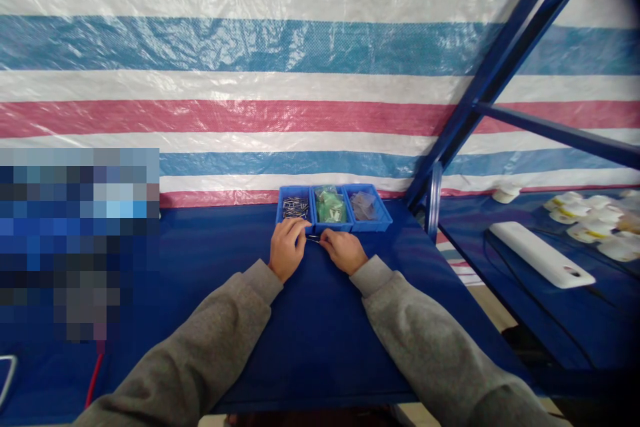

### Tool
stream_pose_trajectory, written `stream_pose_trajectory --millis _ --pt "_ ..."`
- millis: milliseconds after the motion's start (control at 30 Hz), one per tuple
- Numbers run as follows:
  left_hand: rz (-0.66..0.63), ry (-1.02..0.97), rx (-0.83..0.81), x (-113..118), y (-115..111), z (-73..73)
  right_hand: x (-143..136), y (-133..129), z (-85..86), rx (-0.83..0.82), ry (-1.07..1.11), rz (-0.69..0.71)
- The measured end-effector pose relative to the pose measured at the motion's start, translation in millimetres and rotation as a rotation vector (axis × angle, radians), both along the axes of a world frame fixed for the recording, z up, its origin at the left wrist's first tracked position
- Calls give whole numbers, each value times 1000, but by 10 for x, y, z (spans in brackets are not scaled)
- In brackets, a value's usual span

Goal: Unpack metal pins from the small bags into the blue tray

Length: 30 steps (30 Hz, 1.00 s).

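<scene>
My right hand [344, 251] is closed in a pinch on a thin, dark metal piece [313, 239] with a bright part. That piece is slim like a screw or pin, too small to name surely. Its other end meets the fingertips of my left hand [289, 247], which are curled together with the index finger reaching forward. Just beyond my hands stand three blue bins side by side. The left bin [280, 203] holds many slim metal screws or pins [296, 207], the middle one green plastic bags [330, 204] with small white pieces, and the right one clear plastic bags [364, 205].
Under my forearms lies a dark blue tabletop [315, 347]. A striped plastic sheet [300, 47] hangs behind it. A blue metal frame [480, 90] slants up at the right. Beyond it, another table carries a white elongated device [543, 255], cables and white rolls [595, 220].
</scene>
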<state>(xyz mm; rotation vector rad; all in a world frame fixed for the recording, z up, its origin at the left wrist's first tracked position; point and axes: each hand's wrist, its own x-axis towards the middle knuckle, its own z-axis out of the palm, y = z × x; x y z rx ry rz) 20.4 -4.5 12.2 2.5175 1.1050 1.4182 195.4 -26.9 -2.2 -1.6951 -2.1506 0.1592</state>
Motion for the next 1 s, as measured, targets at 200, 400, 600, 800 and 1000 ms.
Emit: stream_pose_trajectory --millis 200,400,600,800,1000 --pt "-17 58 -5 1 -16 -33 33 -6 27 71 63 36" --pt "-48 33 -25 -13 -12 -44 -1 -31 29 140 206 -2" --pt "-18 -84 -59 1 -32 0 -75 -43 38 232 429 46" --pt "4 -225 -182 42 -93 103 -87 -67 69 301 509 70" --pt "24 -307 -221 60 -107 108 -97 -92 89 299 535 116"
